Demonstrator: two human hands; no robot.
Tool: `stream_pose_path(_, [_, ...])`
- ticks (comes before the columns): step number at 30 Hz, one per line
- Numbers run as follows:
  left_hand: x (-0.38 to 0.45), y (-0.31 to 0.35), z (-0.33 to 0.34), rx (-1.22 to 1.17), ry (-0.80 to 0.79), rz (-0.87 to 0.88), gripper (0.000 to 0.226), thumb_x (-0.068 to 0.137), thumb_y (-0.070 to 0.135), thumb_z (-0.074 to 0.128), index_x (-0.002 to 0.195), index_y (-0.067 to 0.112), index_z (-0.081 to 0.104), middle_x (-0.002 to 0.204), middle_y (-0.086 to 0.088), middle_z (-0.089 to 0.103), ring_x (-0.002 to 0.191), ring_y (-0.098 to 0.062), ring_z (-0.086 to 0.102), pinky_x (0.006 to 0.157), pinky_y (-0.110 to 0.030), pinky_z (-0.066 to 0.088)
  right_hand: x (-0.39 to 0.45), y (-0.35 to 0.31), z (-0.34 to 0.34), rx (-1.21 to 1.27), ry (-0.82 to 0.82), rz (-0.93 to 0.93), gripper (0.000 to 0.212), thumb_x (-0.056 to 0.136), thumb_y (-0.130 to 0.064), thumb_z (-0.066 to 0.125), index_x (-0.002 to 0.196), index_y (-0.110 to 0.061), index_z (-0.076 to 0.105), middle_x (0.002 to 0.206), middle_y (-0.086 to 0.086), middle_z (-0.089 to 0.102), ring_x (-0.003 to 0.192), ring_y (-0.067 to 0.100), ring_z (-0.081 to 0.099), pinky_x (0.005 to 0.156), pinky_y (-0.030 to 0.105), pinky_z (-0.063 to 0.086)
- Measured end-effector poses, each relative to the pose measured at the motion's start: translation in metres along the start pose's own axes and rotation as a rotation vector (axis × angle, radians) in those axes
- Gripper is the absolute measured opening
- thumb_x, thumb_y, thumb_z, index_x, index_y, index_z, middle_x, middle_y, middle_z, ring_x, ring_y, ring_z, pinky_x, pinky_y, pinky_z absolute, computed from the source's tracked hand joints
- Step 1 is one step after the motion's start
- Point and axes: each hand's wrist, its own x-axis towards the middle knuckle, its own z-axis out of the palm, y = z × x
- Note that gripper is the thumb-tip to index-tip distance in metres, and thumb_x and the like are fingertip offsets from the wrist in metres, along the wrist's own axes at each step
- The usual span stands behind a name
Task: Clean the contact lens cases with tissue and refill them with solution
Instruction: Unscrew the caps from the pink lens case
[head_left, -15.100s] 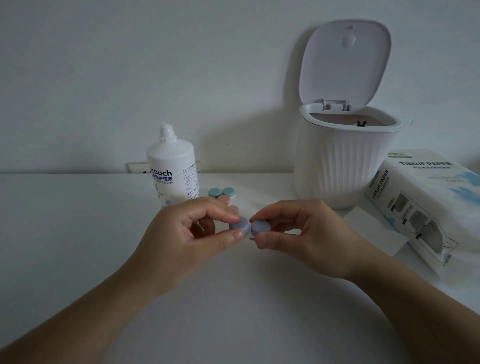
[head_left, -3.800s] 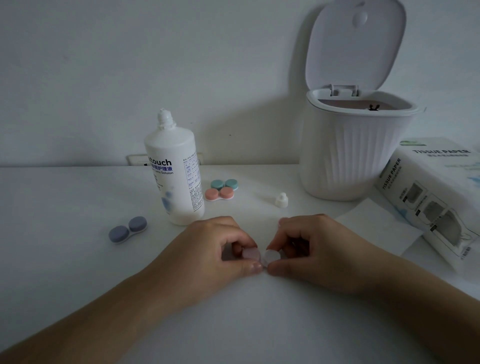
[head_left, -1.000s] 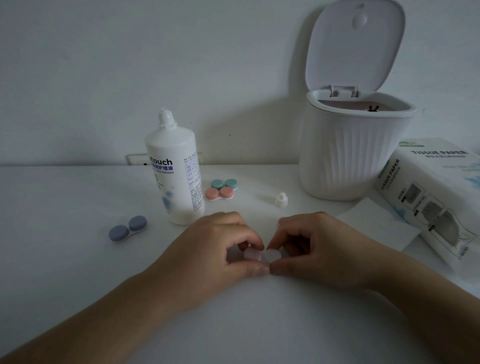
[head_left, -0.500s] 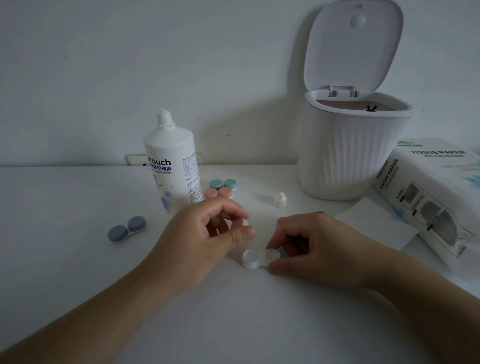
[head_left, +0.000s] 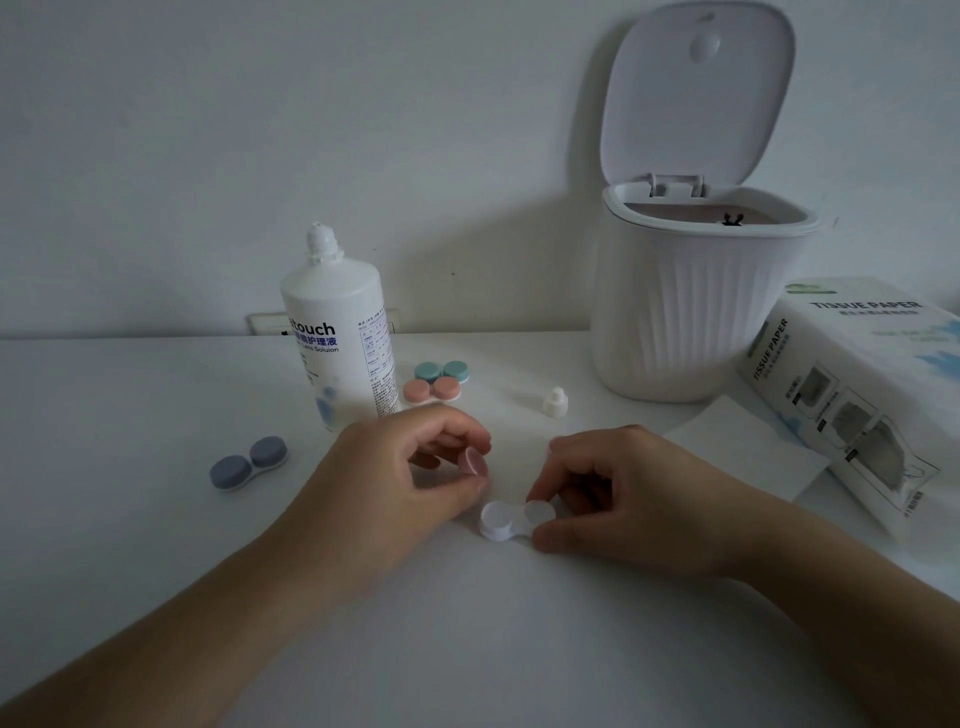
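Left hand (head_left: 395, 473): grip closed on a small pale pink cap (head_left: 474, 462), pinched on edge between thumb and fingertips, lifted clear of the counter (head_left: 156, 545).

Right hand (head_left: 623, 493): grip curled round the right end of a white lens case (head_left: 511, 517), thumb at the near side, fingers over the far side. The case rests on the counter. Its left well, uncapped, lies just below and to the right of the left grip; its right well sits inside the right grip, and whether a cap is on it cannot be told.

Solution bottle (head_left: 340, 332): white, upright, nozzle bare, standing beyond the left grip.

Bottle cap (head_left: 555, 401): small, white, on the counter beyond the gap between the two grips.

Blue lens case (head_left: 248, 462): both caps on, lying well to the left of the left grip.

Pink lens case (head_left: 432, 391) and green lens case (head_left: 442, 371): capped, side by side, touching or nearly so, beyond the left grip, just right of the bottle.

Tissue sheet (head_left: 737, 447): single, flat on the counter, just beyond the right wrist.

Tissue pack (head_left: 852, 395): lying to the far right of the right grip.

Bin (head_left: 691, 312): white, ribbed, lid raised, beyond the right grip against the wall.
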Motion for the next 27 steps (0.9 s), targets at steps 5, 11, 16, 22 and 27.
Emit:
stream_pose_path(5, [-0.001,0.001,-0.002,0.167,-0.026,0.049,0.027,0.083,0.02,0.081,0.105,0.036,0.076,0.097,0.031,0.071,0.098,0.012,0.064,0.081,-0.003,0.042,-0.001,0.001,0.0,-0.001,0.005,0.001,0.015,0.077,-0.04,0.081,0.087,-0.033,0.072,0.077,-0.002,0.064,0.065,0.009,0.057,0.065,0.035,0.051])
stream_pose_path(11, [0.0,0.001,-0.004,0.322,-0.07,0.065,0.022,0.087,0.034,0.075,0.108,0.04,0.073,0.097,0.019,0.072,0.097,0.0,0.064,0.085,-0.03,0.051,-0.001,0.002,0.001,-0.001,0.003,0.009,0.015,0.077,-0.041,0.081,0.088,-0.034,0.073,0.076,-0.004,0.064,0.064,0.007,0.057,0.064,0.032,0.05])
stream_pose_path(16, [-0.001,0.001,-0.004,0.345,-0.049,0.069,0.032,0.087,0.035,0.075,0.119,0.038,0.071,0.104,0.017,0.073,0.1,0.001,0.064,0.087,-0.029,0.051,-0.001,0.003,0.0,-0.003,-0.002,0.005,0.015,0.077,-0.041,0.081,0.088,-0.034,0.073,0.076,-0.003,0.064,0.063,0.006,0.056,0.062,0.029,0.048])
stream_pose_path(22, [-0.003,0.003,-0.011,0.265,-0.099,0.201,0.025,0.085,0.031,0.079,0.11,0.028,0.077,0.12,0.021,0.066,0.129,0.005,0.048,0.108,-0.014,0.031,0.0,0.005,0.0,0.002,0.01,-0.019,0.014,0.078,-0.039,0.081,0.09,-0.034,0.074,0.075,-0.004,0.063,0.063,0.009,0.056,0.066,0.033,0.051])
stream_pose_path(27, [-0.006,0.004,-0.009,0.329,-0.247,0.166,0.042,0.074,0.061,0.079,0.111,0.043,0.073,0.128,0.033,0.051,0.13,0.008,0.031,0.109,-0.015,0.022,0.0,0.007,0.001,0.001,0.01,-0.031,0.015,0.08,-0.041,0.08,0.093,-0.035,0.074,0.076,-0.003,0.063,0.065,0.009,0.057,0.067,0.031,0.051])
